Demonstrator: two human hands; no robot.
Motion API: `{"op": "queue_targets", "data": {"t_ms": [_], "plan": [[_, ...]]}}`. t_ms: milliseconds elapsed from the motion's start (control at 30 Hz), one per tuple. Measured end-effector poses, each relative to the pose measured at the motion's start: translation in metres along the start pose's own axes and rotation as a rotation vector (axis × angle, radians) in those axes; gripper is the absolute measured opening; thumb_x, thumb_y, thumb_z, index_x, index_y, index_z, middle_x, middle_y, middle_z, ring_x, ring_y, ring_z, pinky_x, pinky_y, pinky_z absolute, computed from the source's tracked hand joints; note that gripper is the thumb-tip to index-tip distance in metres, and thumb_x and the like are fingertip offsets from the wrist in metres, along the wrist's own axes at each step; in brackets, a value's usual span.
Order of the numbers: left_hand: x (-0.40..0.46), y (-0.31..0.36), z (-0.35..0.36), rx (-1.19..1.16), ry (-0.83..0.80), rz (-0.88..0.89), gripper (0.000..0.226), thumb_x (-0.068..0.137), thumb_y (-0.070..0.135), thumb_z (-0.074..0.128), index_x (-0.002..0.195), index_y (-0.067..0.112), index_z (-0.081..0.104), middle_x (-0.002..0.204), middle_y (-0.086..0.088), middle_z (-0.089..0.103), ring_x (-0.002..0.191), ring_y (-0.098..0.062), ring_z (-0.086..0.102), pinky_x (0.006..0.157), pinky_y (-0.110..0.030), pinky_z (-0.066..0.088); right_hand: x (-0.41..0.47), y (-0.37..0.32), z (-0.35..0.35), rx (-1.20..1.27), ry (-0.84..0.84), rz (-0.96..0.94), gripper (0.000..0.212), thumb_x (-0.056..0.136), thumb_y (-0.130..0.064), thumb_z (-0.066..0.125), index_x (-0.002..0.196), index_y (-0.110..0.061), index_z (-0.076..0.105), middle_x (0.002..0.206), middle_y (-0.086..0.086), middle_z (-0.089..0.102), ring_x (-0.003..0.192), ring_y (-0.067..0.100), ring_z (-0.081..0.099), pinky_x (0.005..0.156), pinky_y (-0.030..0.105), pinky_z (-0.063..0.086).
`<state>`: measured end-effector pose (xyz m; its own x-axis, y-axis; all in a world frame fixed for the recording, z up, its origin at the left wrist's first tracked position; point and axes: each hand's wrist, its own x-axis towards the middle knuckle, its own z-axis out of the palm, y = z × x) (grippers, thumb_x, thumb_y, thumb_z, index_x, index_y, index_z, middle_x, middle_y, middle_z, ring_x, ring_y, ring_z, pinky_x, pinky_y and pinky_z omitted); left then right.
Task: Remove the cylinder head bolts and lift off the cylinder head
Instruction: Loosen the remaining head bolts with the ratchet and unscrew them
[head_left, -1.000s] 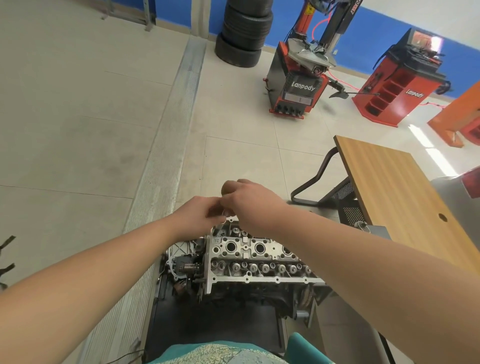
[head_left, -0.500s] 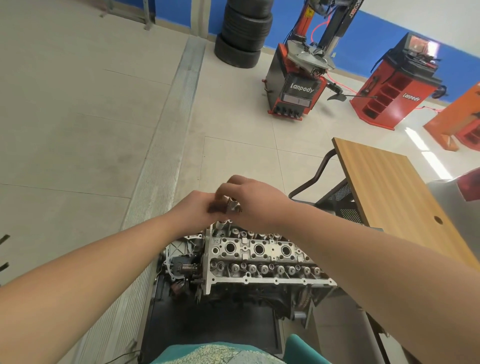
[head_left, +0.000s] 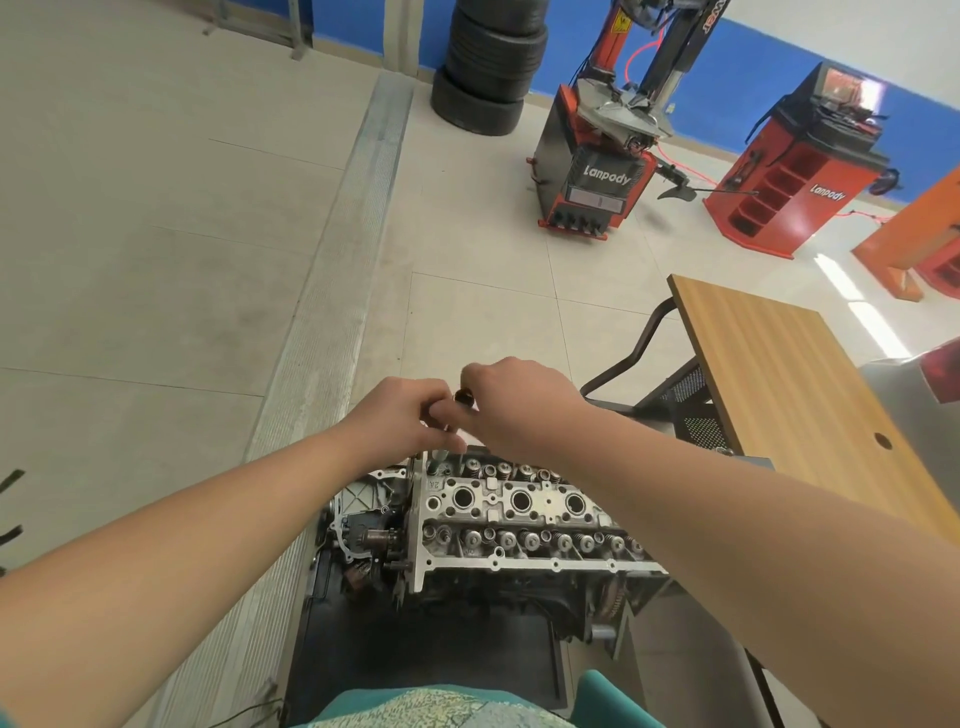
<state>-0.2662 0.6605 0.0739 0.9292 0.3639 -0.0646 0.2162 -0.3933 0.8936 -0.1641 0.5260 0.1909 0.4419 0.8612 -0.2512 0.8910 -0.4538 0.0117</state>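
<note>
The aluminium cylinder head (head_left: 519, 519) sits on the engine block on a black stand in front of me, valve springs and spark plug holes showing. My left hand (head_left: 400, 418) and my right hand (head_left: 519, 402) are together above the head's far left corner. Between them stands a long cylinder head bolt (head_left: 441, 441), its dark top (head_left: 463, 399) at my fingertips and its shaft reaching down to the head. Both hands pinch the bolt.
A wooden table (head_left: 789, 374) stands to the right, with a black frame beneath. Farther off are a red tyre changer (head_left: 602, 171), a red balancing machine (head_left: 795, 182) and stacked tyres (head_left: 488, 67). A metal floor channel (head_left: 332, 291) runs on the left.
Both hands have risen together above the head's far left corner, and the bolt's shaft now shows below them, drawn up out of the head.
</note>
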Motion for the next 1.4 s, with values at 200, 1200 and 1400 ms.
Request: {"op": "queue_targets", "data": {"t_ms": [200,1200,1400], "plan": [[-0.004,-0.003,-0.001,-0.009,-0.142,0.021,0.041,0.095,0.010,0.075,0.092,0.051,0.075,0.099,0.026,0.077,0.101,0.008,0.071,0.089,-0.012,0.054,-0.002,0.003,-0.001,-0.008,-0.070,-0.195,0.019,0.094,-0.011,0.061,0.112,-0.017,0.059,0.102,0.003,0.058,0.090,0.030,0.063,0.063,0.039,0.051],[0.002,0.003,0.001,0.062,-0.071,0.059,0.025,0.074,0.027,0.093,0.087,0.033,0.073,0.083,0.011,0.073,0.081,-0.009,0.069,0.079,-0.032,0.059,0.001,0.000,0.006,-0.064,0.038,-0.054,0.027,0.101,-0.048,0.055,0.106,-0.021,0.058,0.079,0.000,0.051,0.077,0.030,0.060,0.056,0.034,0.040],[0.000,-0.005,0.000,0.034,-0.039,0.045,0.024,0.085,0.019,0.082,0.078,0.038,0.070,0.082,0.019,0.073,0.077,0.001,0.069,0.073,-0.023,0.051,-0.010,0.005,0.000,0.155,0.032,-0.315,0.017,0.093,-0.023,0.069,0.107,-0.030,0.068,0.116,-0.006,0.058,0.103,0.021,0.061,0.077,0.039,0.055]]}}
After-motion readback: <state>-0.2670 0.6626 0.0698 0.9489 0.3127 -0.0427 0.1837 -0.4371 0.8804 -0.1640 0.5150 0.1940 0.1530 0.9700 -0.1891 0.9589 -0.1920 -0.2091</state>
